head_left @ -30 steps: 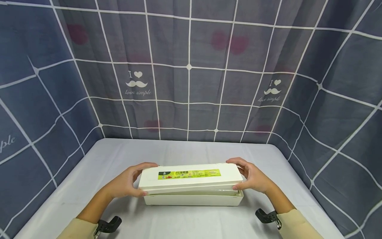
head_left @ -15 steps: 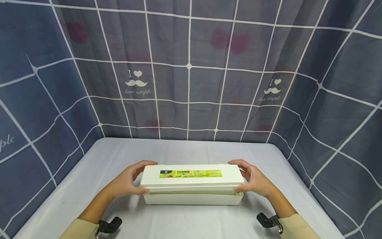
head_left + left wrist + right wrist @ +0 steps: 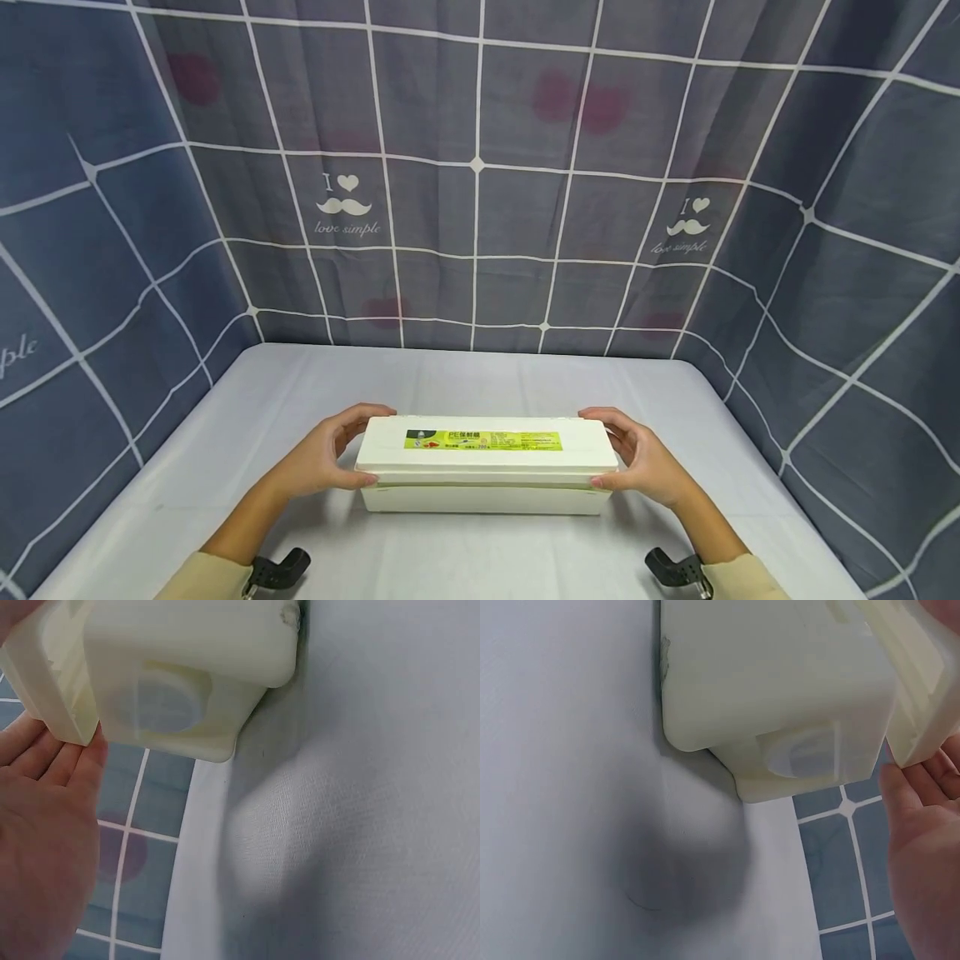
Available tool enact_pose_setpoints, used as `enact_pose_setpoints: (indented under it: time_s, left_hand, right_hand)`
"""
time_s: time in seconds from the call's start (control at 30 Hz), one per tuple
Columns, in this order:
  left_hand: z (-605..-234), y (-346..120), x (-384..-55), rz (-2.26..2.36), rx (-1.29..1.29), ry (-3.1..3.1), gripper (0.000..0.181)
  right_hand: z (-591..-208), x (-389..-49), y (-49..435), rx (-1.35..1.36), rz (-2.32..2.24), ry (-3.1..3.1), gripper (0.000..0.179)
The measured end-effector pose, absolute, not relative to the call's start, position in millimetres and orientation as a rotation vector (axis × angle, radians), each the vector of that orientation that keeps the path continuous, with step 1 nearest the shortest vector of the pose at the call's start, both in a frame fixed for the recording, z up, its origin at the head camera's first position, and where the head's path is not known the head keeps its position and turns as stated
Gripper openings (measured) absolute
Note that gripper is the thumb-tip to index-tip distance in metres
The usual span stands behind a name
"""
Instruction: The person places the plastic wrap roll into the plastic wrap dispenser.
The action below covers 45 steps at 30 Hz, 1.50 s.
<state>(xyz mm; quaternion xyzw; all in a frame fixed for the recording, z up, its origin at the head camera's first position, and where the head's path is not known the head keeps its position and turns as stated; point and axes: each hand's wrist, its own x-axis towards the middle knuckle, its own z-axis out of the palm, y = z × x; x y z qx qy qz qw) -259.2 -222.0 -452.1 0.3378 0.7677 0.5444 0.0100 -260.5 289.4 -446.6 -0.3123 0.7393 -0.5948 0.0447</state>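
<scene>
A white cling film box lies lengthwise in front of me. Its lid (image 3: 486,460) carries a yellow-green label (image 3: 483,440) and sits over the base (image 3: 487,500). My left hand (image 3: 333,450) grips the lid's left end, thumb in front and fingers behind. At the other end, my right hand (image 3: 639,458) holds it the same way. From the left wrist, a gap shows between the lid (image 3: 52,667) and the base (image 3: 187,645); the right wrist view shows one too. A round roll end (image 3: 802,754) appears in the base's end opening.
A white cloth covers the table (image 3: 480,383) under the box. Grey-blue checked curtains (image 3: 435,208) stand behind and on both sides. A black strap mount (image 3: 281,571) sits at my left wrist and another (image 3: 671,568) at my right.
The lid was tilted, its right side closer to me with the inside showing beneath. It has levelled and come down over the base, both hands still holding it.
</scene>
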Motion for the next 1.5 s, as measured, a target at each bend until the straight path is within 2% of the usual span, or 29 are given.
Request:
enact_pose_setpoints:
  time_s: [1.07, 1.5]
  left_hand:
    - [-456.8, -218.6, -257.5, 1.628, 0.987, 2.453, 0.078]
    - [-457.4, -219.3, -258.8, 1.608, 0.971, 2.436, 0.076]
  right_hand:
    - [-459.0, -253.7, 286.6, -0.787, -1.892, 2.178, 0.088]
    - [-465.6, -259.0, 288.8, -0.839, -1.894, 2.161, 0.086]
